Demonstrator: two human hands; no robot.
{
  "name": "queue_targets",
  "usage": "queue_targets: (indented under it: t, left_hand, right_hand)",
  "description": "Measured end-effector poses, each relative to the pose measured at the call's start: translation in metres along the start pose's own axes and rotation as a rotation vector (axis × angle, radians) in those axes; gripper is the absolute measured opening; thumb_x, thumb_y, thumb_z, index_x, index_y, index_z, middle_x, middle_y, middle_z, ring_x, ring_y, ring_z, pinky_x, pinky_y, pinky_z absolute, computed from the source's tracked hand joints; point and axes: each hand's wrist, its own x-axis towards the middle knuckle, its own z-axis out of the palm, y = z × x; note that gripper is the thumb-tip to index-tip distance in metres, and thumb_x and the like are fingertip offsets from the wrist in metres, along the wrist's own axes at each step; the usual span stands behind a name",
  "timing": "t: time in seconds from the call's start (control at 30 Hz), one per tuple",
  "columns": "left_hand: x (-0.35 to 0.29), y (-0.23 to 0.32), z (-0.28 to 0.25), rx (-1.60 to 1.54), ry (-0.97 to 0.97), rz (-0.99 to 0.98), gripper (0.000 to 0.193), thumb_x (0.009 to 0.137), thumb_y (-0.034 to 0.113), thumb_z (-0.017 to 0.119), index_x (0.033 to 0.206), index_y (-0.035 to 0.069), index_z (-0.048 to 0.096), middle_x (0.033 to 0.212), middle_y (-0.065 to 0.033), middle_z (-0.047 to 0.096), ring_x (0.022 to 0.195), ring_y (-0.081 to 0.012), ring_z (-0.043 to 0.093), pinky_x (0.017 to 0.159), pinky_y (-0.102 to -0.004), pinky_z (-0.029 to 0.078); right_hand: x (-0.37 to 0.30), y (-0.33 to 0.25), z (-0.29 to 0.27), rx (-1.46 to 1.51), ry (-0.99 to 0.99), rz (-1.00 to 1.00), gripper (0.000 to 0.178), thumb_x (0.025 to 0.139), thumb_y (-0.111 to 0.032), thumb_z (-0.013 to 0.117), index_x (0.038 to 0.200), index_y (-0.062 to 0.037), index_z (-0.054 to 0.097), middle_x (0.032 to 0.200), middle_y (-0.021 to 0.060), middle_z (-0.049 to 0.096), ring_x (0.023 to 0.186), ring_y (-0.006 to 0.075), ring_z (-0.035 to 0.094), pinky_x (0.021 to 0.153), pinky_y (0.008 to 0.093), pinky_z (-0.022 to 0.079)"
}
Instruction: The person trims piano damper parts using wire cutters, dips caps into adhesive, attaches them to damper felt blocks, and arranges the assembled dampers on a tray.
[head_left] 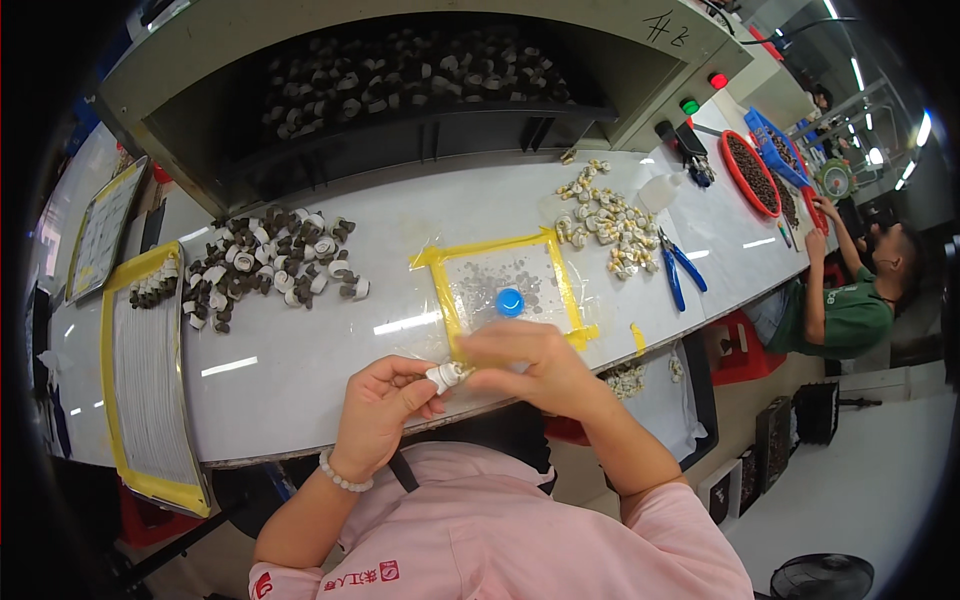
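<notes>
Near the table's front edge, my left hand is closed around a small white ringed cylindrical part, gripping it between thumb and fingers. Close against its right end is my right hand; motion smears its fingers, so I cannot tell whether they pinch anything. Just beyond both hands lies a yellow-taped work mat with grey spots. On that mat stands a round blue cap. A pile of small white-and-yellow parts is spread to the mat's right.
Blue-handled pliers rest right of the mat. White-and-dark parts are heaped at left, beside a yellow-edged tray. A machine with a dark opening spans the back. One co-worker sits at right near a red basin.
</notes>
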Motion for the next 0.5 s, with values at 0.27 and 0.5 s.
queue_targets:
  t: [0.27, 0.5]
  left_hand:
    - [-0.054, 0.080, -0.071, 0.403, 0.436, 0.376, 0.022, 0.081, -0.002, 0.061, 0.101, -0.003, 0.055, 0.085, -0.0098, 0.063, 0.071, -0.0135, 0.060, 0.063, -0.0229, 0.048]
    - [-0.086, 0.171, -0.226, 0.971, 1.117, 0.713, 0.022, 0.078, 0.008, 0.071, 0.094, -0.002, 0.061, 0.079, -0.0028, 0.061, 0.067, -0.0075, 0.054, 0.059, -0.0210, 0.044]
  right_hand:
    - [-0.032, 0.034, -0.102, -0.958, 0.540, 0.299, 0.019, 0.076, -0.010, 0.069, 0.090, -0.0001, 0.063, 0.091, 0.0139, 0.060, 0.079, 0.0289, 0.059, 0.069, 0.0349, 0.047]
    - [-0.041, 0.047, -0.108, -0.737, 0.528, 0.332, 0.015, 0.077, -0.006, 0.065, 0.089, 0.0016, 0.062, 0.080, 0.0065, 0.054, 0.065, 0.0146, 0.054, 0.060, 0.0263, 0.043]
